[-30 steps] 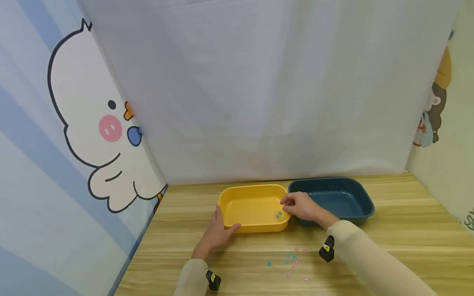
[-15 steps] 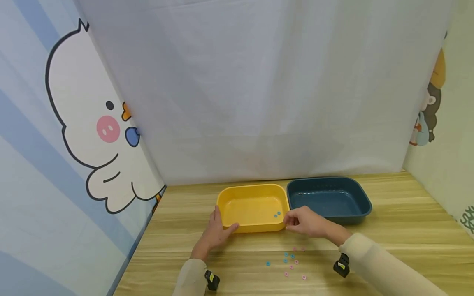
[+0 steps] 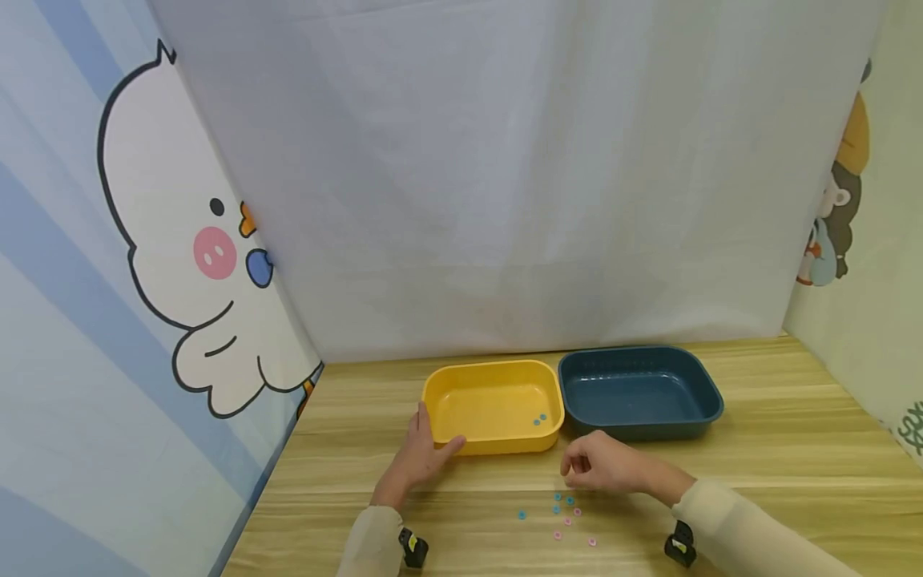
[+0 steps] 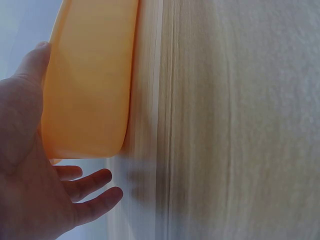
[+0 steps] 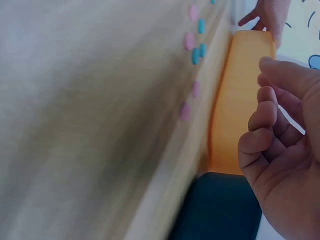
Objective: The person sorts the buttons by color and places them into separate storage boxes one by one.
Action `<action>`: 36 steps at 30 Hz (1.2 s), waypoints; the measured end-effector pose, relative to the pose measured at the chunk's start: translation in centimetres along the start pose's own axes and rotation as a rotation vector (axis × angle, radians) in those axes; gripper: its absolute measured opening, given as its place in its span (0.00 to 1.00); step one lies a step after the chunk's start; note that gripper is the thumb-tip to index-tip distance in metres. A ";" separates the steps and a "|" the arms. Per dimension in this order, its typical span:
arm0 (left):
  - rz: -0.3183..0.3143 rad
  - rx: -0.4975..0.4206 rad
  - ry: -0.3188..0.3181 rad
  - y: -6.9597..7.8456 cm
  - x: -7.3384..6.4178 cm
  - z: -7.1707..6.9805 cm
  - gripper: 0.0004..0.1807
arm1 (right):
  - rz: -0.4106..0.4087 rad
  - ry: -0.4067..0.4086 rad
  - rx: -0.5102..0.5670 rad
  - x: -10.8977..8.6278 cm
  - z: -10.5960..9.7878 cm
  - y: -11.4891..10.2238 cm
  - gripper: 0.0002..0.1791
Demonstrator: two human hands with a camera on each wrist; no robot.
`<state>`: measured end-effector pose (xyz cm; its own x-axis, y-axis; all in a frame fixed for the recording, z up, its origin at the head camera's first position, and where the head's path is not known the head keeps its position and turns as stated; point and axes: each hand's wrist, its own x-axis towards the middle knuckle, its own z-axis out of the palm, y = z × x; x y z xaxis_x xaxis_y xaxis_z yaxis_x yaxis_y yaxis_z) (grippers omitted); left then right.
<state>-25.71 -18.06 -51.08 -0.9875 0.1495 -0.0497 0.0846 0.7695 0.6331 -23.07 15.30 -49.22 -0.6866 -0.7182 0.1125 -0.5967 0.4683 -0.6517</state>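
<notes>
My left hand [image 3: 420,458] rests at the near left corner of a yellow plastic tray [image 3: 490,445], its thumb on the near rim. In the left wrist view its other fingers [image 4: 95,202] extend past the tray's end. Two small blue ring beads [image 3: 539,419] lie inside the tray at the right. My right hand [image 3: 602,463] is above the table just right of the loose beads, fingers loosely curled, with nothing visible between thumb and fingers. Blue beads [image 3: 558,510] and pink beads [image 3: 567,522] lie scattered before it; the right wrist view shows two pink ones [image 5: 185,111] nearest the hand.
A dark blue tray [image 3: 642,429] stands against the yellow tray's right side. Behind both trays hangs a white cloth [image 3: 461,240]. Printed panels flank the wooden table [image 3: 346,433] on left and right.
My right hand has moved from the yellow tray's right rim down toward the beads on the table, hiding the farthest pink ones from the head view. The left hand has stayed at its corner.
</notes>
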 end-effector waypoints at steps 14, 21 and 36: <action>0.004 -0.002 0.002 -0.1 0.2 0.1 0.57 | -0.003 -0.003 -0.052 -0.5 2.0 1.4 0.05; 0.013 -0.003 0.005 -0.1 0.2 0.2 0.57 | 0.009 -0.044 -0.086 -0.3 2.1 1.4 0.03; 0.018 -0.005 -0.001 -0.4 0.2 0.1 0.59 | -0.006 -0.068 -0.099 -0.2 2.2 1.7 0.03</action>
<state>-25.95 -18.22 -51.42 -0.9857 0.1642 -0.0390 0.1018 0.7632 0.6381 -23.02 15.04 -52.01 -0.6551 -0.7528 0.0635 -0.6415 0.5099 -0.5732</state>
